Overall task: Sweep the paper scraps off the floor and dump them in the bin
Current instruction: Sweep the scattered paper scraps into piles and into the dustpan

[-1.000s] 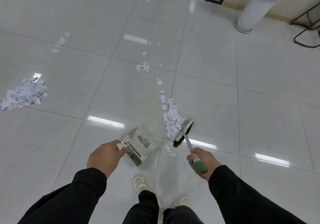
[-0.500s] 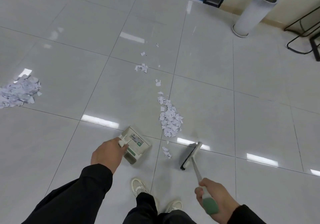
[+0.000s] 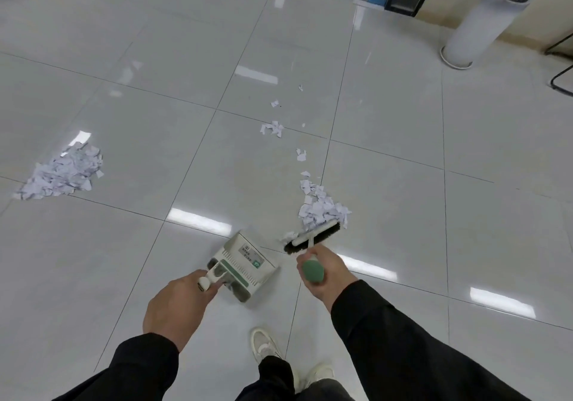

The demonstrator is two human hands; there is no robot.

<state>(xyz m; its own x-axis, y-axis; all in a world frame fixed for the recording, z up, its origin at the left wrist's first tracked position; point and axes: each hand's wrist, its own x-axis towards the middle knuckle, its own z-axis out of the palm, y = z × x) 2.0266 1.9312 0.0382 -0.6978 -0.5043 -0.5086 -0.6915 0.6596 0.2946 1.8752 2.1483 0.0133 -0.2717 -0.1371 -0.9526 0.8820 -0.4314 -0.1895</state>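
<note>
Two tools are gripped: the dustpan [image 3: 245,268] by the left hand [image 3: 178,306], the brush [image 3: 313,237] by the right hand [image 3: 324,273]. A scrap pile [image 3: 319,206] is touched by its bristles. Farther left, another pile [image 3: 62,174] is seen on the floor [image 3: 139,245].

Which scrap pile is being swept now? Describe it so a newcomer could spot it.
Start at the tall white planter in the far right corner, then come down the trail of loose scraps toward the person. The pile lies at the near end of that trail, against the brush held by the right hand. The other pile, far left, has no tool near it.
</note>
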